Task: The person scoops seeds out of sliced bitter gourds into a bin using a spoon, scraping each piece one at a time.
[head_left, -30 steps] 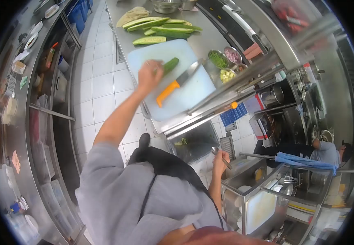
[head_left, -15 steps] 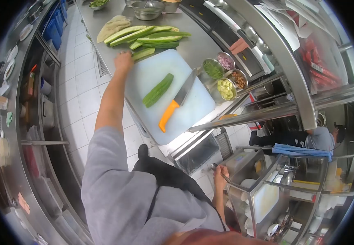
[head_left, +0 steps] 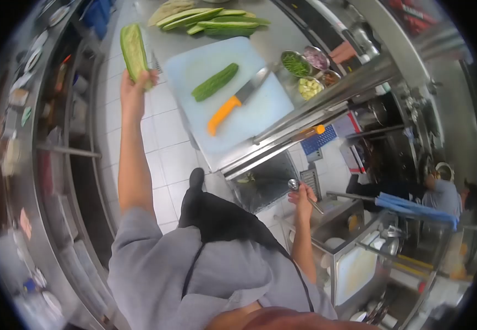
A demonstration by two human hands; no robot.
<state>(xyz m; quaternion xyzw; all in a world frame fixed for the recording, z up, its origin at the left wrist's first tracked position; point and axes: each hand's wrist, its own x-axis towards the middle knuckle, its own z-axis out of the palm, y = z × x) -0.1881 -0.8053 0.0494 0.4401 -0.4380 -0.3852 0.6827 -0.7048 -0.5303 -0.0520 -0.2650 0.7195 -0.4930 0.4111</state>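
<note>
My left hand (head_left: 138,82) grips the lower end of a halved cucumber (head_left: 134,52), held up left of the board with its pale cut face showing. In my right hand (head_left: 303,199) is a metal spoon (head_left: 293,185), its bowl pointing up, held near the steel rack. On the white cutting board (head_left: 186,60) lie a green cucumber piece (head_left: 215,82), skin side up, and a knife with an orange handle (head_left: 223,115). Behind the board rests a pile of halved cucumbers (head_left: 213,19) next to a crumpled beige cloth (head_left: 171,10).
Metal bowls of chopped green herbs (head_left: 296,65), diced pale-green pieces (head_left: 310,88) and chopped red onion (head_left: 316,58) stand right of the board. A steel rail (head_left: 326,102) crosses nearby. Below is a dark bin (head_left: 263,184). Another person (head_left: 440,199) works at the right.
My left hand has lifted a cucumber half from beside the pile and carried it left. My right hand has raised the spoon toward the bin. The view has shifted.
</note>
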